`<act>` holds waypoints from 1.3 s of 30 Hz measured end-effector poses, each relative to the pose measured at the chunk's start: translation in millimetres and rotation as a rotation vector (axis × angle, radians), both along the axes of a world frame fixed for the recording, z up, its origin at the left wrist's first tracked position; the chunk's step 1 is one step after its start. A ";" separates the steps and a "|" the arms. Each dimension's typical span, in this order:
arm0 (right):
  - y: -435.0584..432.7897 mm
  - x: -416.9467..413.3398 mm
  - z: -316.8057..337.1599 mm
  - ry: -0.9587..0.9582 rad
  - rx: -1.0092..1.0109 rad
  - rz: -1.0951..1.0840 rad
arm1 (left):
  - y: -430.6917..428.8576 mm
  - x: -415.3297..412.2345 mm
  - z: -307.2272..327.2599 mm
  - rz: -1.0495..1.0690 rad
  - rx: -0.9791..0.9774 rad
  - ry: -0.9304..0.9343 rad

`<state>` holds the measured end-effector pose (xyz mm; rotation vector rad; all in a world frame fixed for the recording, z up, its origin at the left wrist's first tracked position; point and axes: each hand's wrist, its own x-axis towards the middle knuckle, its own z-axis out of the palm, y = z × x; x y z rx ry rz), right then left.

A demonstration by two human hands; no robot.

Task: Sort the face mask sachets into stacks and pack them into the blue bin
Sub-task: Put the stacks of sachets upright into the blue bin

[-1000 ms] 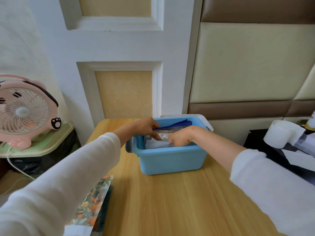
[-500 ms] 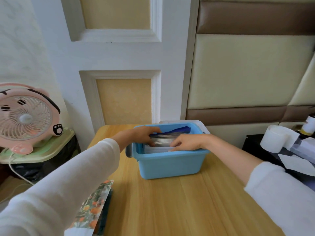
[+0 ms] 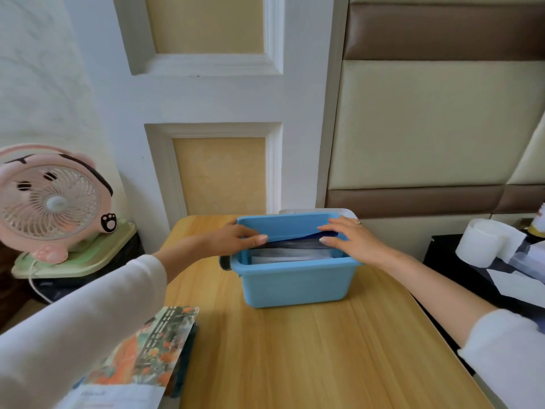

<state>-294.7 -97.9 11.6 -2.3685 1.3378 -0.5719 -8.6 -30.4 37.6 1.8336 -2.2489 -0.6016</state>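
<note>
My left hand (image 3: 236,239) and right hand (image 3: 352,242) lie flat, fingers (image 3: 330,239) straight, on the sachets (image 3: 292,252) in the blue bin (image 3: 295,286), and an uneven push may buckle them

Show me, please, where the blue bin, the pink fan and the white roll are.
blue bin (image 3: 295,286): head view, middle of its front wall.
pink fan (image 3: 56,202): head view, hub of its grille.
white roll (image 3: 480,245): head view, its curved side.
</note>
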 end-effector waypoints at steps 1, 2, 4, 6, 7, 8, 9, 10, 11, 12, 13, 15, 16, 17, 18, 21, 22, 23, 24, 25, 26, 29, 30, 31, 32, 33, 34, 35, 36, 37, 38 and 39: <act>2.3 2.0 2.9 0.000 -0.051 -0.006 | 4.0 3.3 2.0 0.040 -0.006 0.079; 4.5 4.1 5.8 0.002 -0.091 -0.010 | 6.7 6.5 2.6 0.053 -0.013 0.100; 7.0 10.3 11.7 0.056 -0.112 0.028 | 14.0 7.1 4.5 0.019 0.000 0.035; 8.5 18.9 14.3 0.191 -0.047 0.055 | 20.7 -2.3 10.4 0.001 0.036 -0.054; 7.1 22.8 13.4 0.252 -0.020 0.031 | 24.0 -6.6 14.2 0.002 0.076 -0.063; 6.4 25.8 13.1 0.289 -0.015 -0.006 | 25.9 -8.8 16.5 0.014 0.107 -0.042; 5.0 28.1 12.2 0.293 -0.022 -0.034 | 27.4 -8.1 16.8 0.031 0.113 -0.007; 4.0 29.8 11.5 0.279 -0.018 -0.048 | 28.8 -5.3 16.5 0.053 0.098 0.038; 3.1 30.9 10.7 0.261 -0.010 -0.043 | 30.5 -2.9 16.6 0.079 0.066 0.082; 3.0 31.3 10.4 0.248 0.005 -0.039 | 31.9 -0.1 16.9 0.103 0.035 0.110; 4.1 31.1 10.0 0.232 0.012 -0.033 | 35.2 0.2 19.2 0.113 0.009 0.123; 10.1 30.6 10.8 0.171 -0.014 -0.035 | 43.4 0.3 24.9 0.116 -0.026 0.120; 15.0 31.4 13.0 0.117 -0.053 -0.037 | 47.8 3.6 26.8 0.118 -0.053 0.120; 20.4 33.1 15.0 0.056 -0.113 -0.040 | 53.7 9.4 27.7 0.137 -0.088 0.123; 27.9 36.0 17.5 -0.010 -0.205 -0.039 | 59.5 17.7 26.6 0.178 -0.122 0.147; 68.8 55.4 30.3 -0.258 -0.516 0.052 | 88.2 55.4 13.3 0.413 -0.202 0.170; 87.4 64.6 34.1 -0.361 -0.534 0.112 | 102.2 70.3 6.2 0.495 -0.188 0.091; 106.8 75.3 36.8 -0.462 -0.463 0.179 | 117.5 85.2 -1.8 0.562 -0.141 -0.023; 125.4 87.5 37.9 -0.548 -0.316 0.238 | 132.8 97.4 -10.3 0.613 -0.068 -0.141; 141.8 100.9 35.7 -0.596 -0.116 0.274 | 148.4 105.8 -18.3 0.656 0.030 -0.238; 156.9 114.4 30.4 -0.591 0.099 0.294 | 163.2 110.1 -25.7 0.688 0.133 -0.307; 184.5 151.8 5.6 -0.469 0.719 0.138 | 195.5 110.4 -47.6 0.735 0.375 -0.208; 189.5 162.6 -1.8 -0.493 0.905 0.064 | 202.0 106.4 -54.0 0.750 0.402 -0.116; 192.7 172.2 -8.6 -0.541 1.044 -0.011 | 206.0 102.5 -60.6 0.761 0.393 -0.054; 195.8 179.0 -12.4 -0.605 1.150 -0.066 | 206.6 96.6 -65.2 0.771 0.355 -0.037; 198.3 185.6 -15.3 -0.656 1.214 -0.101 | 205.1 90.4 -68.6 0.788 0.309 -0.033; 201.9 193.0 -17.6 -0.702 1.256 -0.131 | 203.9 83.3 -70.1 0.806 0.279 -0.022; 204.7 199.6 -21.6 -0.708 1.270 -0.138 | 202.6 75.4 -70.1 0.822 0.278 -0.013; 208.0 205.5 -25.0 -0.705 1.268 -0.151 | 202.2 68.5 -71.1 0.829 0.285 -0.013; 207.5 209.6 -31.7 -0.694 1.247 -0.159 | 202.2 62.8 -71.1 0.827 0.285 -0.025; 207.2 211.5 -37.3 -0.691 1.218 -0.165 | 203.1 57.9 -72.7 0.810 0.275 -0.041; 205.7 210.4 -42.3 -0.689 1.185 -0.167 | 204.1 52.8 -73.7 0.774 0.258 -0.057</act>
